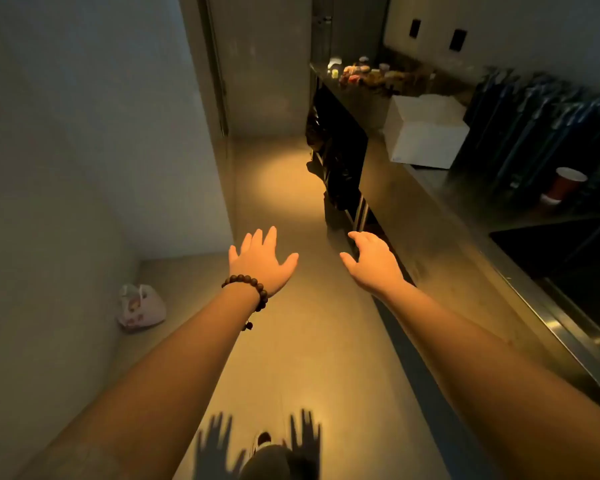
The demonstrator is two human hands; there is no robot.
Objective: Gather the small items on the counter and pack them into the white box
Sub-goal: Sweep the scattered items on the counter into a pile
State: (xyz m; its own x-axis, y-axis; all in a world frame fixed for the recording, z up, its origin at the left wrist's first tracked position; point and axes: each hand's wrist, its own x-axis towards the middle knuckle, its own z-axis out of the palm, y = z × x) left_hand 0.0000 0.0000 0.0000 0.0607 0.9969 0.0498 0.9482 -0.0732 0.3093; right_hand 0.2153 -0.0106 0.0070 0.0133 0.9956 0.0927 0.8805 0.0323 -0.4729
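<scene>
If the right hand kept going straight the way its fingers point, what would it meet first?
The right hand points up the aisle beside the counter edge. Its path looks free at first; likely the dark clutter under the counter comes next, not the white box. Depth is unclear.

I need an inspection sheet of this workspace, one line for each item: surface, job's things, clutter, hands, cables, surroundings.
Surface: dark counter along the right, dimly lit.
Job's things: white box on the counter, open; small items heaped at the far end, too blurred to name.
Clutter: red cup near the sink.
Hands: left hand and right hand held out over the floor, fingers relaxed, holding nothing.
Cables: nothing seen.
Surroundings: narrow floor; plastic bag on the floor at the left wall.
</scene>
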